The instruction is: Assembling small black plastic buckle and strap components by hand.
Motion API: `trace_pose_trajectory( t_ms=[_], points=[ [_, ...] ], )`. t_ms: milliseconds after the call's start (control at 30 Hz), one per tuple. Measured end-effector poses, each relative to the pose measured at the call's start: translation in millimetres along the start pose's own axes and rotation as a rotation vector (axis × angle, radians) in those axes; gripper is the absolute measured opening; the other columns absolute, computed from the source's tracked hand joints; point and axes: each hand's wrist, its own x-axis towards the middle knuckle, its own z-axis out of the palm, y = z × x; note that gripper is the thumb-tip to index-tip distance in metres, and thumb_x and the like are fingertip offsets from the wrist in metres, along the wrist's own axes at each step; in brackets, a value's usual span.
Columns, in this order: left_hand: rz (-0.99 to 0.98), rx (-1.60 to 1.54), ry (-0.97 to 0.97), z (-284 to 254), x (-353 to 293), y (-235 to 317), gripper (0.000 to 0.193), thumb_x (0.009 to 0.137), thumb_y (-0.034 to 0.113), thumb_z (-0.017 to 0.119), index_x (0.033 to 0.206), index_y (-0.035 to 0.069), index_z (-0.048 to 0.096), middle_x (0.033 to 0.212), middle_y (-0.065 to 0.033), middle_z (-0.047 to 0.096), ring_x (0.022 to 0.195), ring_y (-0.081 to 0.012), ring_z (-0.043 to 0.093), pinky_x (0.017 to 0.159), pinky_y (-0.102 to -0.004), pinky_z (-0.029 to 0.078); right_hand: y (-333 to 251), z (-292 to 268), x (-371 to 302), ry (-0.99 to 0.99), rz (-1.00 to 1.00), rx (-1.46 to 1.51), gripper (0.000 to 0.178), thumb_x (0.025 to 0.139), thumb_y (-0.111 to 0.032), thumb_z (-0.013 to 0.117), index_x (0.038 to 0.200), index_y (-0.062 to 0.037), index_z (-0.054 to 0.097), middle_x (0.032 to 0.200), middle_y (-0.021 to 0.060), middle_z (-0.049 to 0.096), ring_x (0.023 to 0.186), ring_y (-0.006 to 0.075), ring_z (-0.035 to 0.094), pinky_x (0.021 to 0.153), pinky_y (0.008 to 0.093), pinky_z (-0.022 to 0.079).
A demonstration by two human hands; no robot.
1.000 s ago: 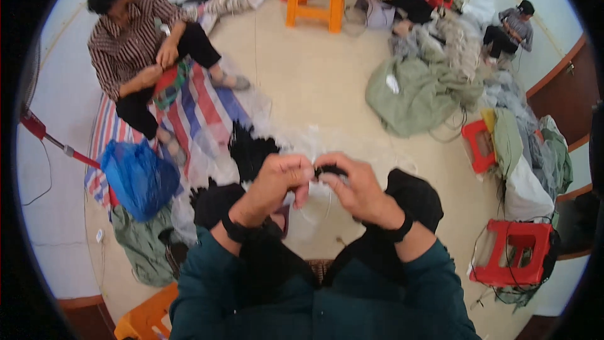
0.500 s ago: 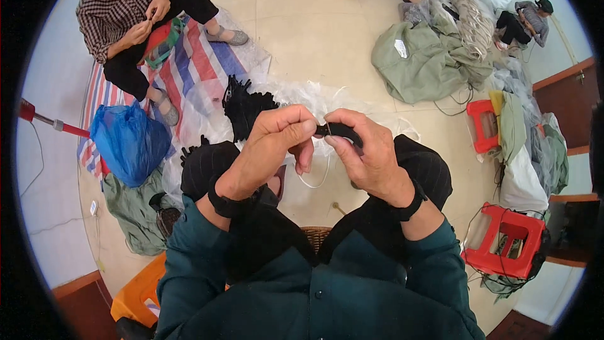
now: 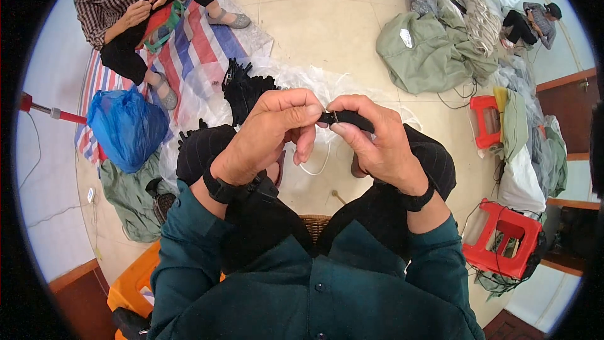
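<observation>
Head view shows both hands raised together above the person's knees, pinching one small black strap [image 3: 345,118] between them. Left hand [image 3: 270,135] closes its thumb and fingers on the strap's left end; right hand [image 3: 371,135] clamps the right part, where a small metal piece shows at the fingertips. Each wrist wears a black band. A thin white cord [image 3: 314,167] hangs in a loop below the hands. Beyond the knees a heap of black straps [image 3: 242,88] lies on a clear plastic sheet [image 3: 302,79] spread over the floor [image 3: 302,19]. To the left a blue plastic bag [image 3: 126,127] sits tied and bulging; what it holds cannot be told. Behind it a second person [image 3: 119,0] in a checked shirt sits on a striped mat [image 3: 189,44]. On the right, grey-green sacks [image 3: 421,50] lie heaped, contents hidden, near two red stools [image 3: 503,239]. An orange stool [image 3: 129,283] stands at the lower left.
</observation>
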Motion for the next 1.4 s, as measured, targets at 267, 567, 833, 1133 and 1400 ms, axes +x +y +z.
trace_pose_trajectory(
  t_ms=[267,567,833,1133,1400],
  points=[
    [-0.001,0.033,0.003,1.9,3.0,-4.2,0.020,0.090,0.021,0.052,0.078,0.004,0.052,0.053,-0.0027,0.050,0.043,-0.0109,0.049,0.043,-0.0233,0.041,-0.1,2.9,-2.9,-0.005,0.069,-0.044,0.026,0.077,-0.006,0.064,0.100,-0.0033,0.054,0.088,0.0130,0.062,0.076,0.0292,0.061,0.063,0.0324,0.048],
    [-0.031,0.131,-0.043,-2.6,3.8,-1.7,0.018,0.090,0.017,0.051,0.083,0.002,0.055,0.059,-0.0055,0.057,0.050,-0.0105,0.055,0.046,-0.0211,0.043,2.4,4.4,-3.0,0.024,-0.053,-0.134,0.026,0.075,-0.006,0.065,0.099,-0.0039,0.055,0.086,0.0130,0.061,0.074,0.0303,0.060,0.062,0.0341,0.048],
    [-0.011,-0.076,-0.114,-2.7,1.7,-2.1,0.020,0.091,0.019,0.051,0.084,0.001,0.054,0.058,-0.0064,0.056,0.048,-0.0127,0.055,0.046,-0.0234,0.045,-10.1,3.2,-3.9,0.053,0.198,0.187,0.022,0.077,-0.002,0.061,0.098,0.0003,0.056,0.090,0.0124,0.063,0.083,0.0203,0.064,0.074,0.0269,0.048],
    [0.088,-0.042,-0.106,3.1,-4.0,1.1,0.022,0.092,0.019,0.047,0.086,-0.001,0.053,0.057,-0.0074,0.055,0.050,-0.0147,0.055,0.048,-0.0256,0.045,-8.7,4.1,-4.2,0.093,-0.061,0.096,0.025,0.076,-0.001,0.059,0.100,0.0014,0.054,0.090,0.0135,0.061,0.079,0.0239,0.062,0.071,0.0291,0.048],
    [0.138,0.007,-0.035,4.6,-5.4,2.7,0.023,0.092,0.019,0.048,0.085,-0.002,0.054,0.060,-0.0079,0.055,0.051,-0.0142,0.055,0.052,-0.0252,0.045,-14.3,2.9,-3.3,0.171,-0.128,-0.008,0.026,0.072,0.004,0.060,0.096,0.0008,0.054,0.088,0.0135,0.060,0.076,0.0265,0.061,0.065,0.0308,0.049]
  ],
)
